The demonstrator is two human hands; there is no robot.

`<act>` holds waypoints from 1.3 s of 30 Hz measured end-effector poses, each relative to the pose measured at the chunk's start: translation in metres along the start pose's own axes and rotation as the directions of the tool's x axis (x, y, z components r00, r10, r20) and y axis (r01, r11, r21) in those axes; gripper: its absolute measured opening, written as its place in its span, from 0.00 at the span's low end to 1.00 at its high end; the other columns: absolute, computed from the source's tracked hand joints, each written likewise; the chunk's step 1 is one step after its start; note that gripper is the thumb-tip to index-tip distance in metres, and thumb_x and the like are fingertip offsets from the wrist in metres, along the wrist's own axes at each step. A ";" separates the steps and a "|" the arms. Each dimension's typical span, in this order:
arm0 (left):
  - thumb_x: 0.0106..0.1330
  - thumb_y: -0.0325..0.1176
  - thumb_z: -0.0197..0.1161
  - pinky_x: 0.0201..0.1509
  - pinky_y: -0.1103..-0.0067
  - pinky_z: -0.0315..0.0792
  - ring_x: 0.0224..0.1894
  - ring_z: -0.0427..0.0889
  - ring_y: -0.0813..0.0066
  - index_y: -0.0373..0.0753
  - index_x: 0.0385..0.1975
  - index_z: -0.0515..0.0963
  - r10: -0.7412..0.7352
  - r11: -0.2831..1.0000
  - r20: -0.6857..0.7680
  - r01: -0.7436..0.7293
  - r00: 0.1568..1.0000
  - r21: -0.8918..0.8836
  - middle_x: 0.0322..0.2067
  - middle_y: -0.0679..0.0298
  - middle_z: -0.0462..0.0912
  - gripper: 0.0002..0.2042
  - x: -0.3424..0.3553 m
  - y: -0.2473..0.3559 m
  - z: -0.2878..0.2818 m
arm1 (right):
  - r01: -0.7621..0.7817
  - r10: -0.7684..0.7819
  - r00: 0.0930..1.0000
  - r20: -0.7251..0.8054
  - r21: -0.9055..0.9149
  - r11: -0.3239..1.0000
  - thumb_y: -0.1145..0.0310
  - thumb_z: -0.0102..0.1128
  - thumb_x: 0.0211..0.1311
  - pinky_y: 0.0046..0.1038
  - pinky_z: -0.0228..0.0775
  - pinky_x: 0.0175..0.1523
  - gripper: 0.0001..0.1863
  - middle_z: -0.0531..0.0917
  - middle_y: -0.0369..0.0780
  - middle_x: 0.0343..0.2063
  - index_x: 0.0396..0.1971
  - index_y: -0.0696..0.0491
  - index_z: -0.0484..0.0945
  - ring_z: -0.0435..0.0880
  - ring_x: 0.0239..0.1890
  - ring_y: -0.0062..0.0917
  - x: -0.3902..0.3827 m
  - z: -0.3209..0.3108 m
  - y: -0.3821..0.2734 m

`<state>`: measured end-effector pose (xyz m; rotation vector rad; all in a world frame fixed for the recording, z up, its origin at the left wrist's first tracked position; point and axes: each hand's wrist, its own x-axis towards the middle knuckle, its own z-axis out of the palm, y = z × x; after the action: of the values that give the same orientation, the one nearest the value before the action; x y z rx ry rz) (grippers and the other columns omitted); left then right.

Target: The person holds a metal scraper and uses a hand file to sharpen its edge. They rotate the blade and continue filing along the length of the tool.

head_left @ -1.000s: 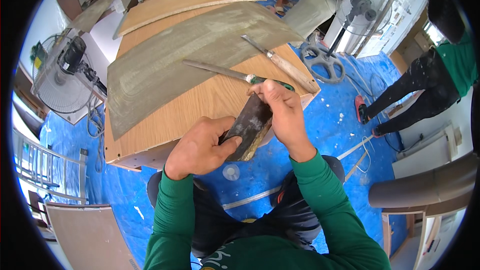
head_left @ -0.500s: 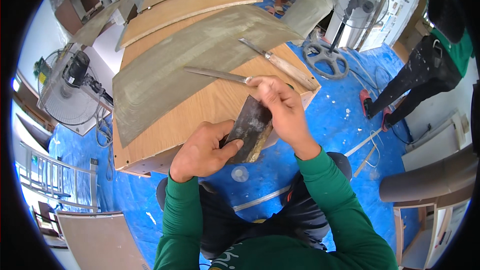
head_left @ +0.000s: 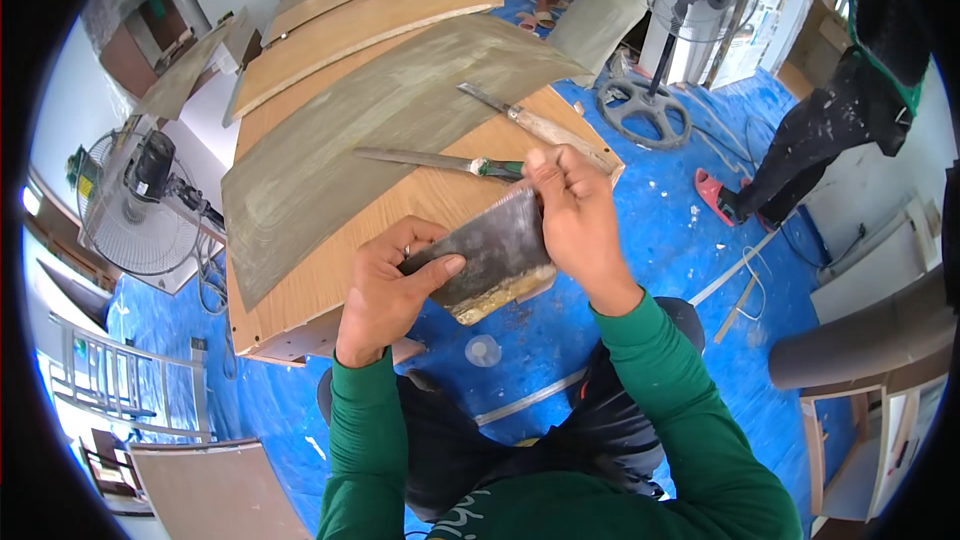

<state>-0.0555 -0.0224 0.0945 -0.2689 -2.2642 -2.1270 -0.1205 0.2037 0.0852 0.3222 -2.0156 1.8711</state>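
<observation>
Blue sheeting (head_left: 660, 230) spreads over the floor round a wood-grain table (head_left: 310, 290), whose near edge faces the seated person. Just off that edge, toward its right half, a dark rectangular plate (head_left: 490, 245) is held in the air, tilted, its lower edge crusted with yellowish residue (head_left: 505, 292).

Both hands grasp it: the left hand (head_left: 390, 285) lays its thumb flat on the face near the left end, while the right hand (head_left: 582, 225) grips the upper right end. How the fingers sit behind the plate is hidden, so the pressure there cannot be told. Good handling here would likely mean even support at both ends, thumbs on the flat face and fingertips off the crusted edge.

Beyond the right hand, toward the table's right corner, lie a file with a green handle (head_left: 415, 157) and a chisel-like tool with a wooden handle (head_left: 548, 126); either could be knocked if the right knuckles swing forward. The file's tip reaches over a grey-brown sheet (head_left: 350, 130). More room seems to lie toward the lap, above a translucent disc (head_left: 483, 351) on the floor, and leftward along the near edge.
</observation>
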 end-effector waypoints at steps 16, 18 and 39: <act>0.80 0.29 0.69 0.39 0.83 0.69 0.35 0.75 0.89 0.33 0.48 0.85 0.054 0.995 -0.012 -0.053 0.998 0.085 0.32 0.73 0.85 0.06 0.002 -0.009 -0.016 | -0.162 0.109 0.937 0.332 0.135 0.978 0.63 0.68 0.81 0.20 0.75 0.34 0.15 0.88 0.32 0.34 0.57 0.59 0.86 0.84 0.32 0.13 0.002 -0.029 -0.021; 0.82 0.30 0.67 0.42 0.83 0.71 0.38 0.77 0.87 0.33 0.49 0.86 0.084 0.994 -0.044 -0.081 0.995 0.071 0.34 0.71 0.86 0.07 0.004 -0.013 -0.016 | -0.177 0.151 0.847 0.509 0.004 0.984 0.66 0.68 0.81 0.20 0.75 0.36 0.15 0.88 0.31 0.35 0.58 0.59 0.85 0.82 0.34 0.11 0.001 -0.032 -0.026; 0.83 0.37 0.67 0.37 0.83 0.75 0.33 0.81 0.86 0.33 0.45 0.87 0.075 0.985 -0.292 -0.118 0.953 -0.130 0.33 0.70 0.87 0.11 0.008 -0.024 -0.009 | -0.157 0.062 0.901 0.429 0.190 0.969 0.69 0.62 0.85 0.18 0.69 0.50 0.10 0.86 0.28 0.42 0.53 0.59 0.84 0.76 0.43 0.09 -0.012 -0.012 0.011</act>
<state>-0.0681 -0.0318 0.0723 -0.0656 -1.9027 -2.1254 -0.1128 0.2154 0.0711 0.7461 -2.1248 2.2607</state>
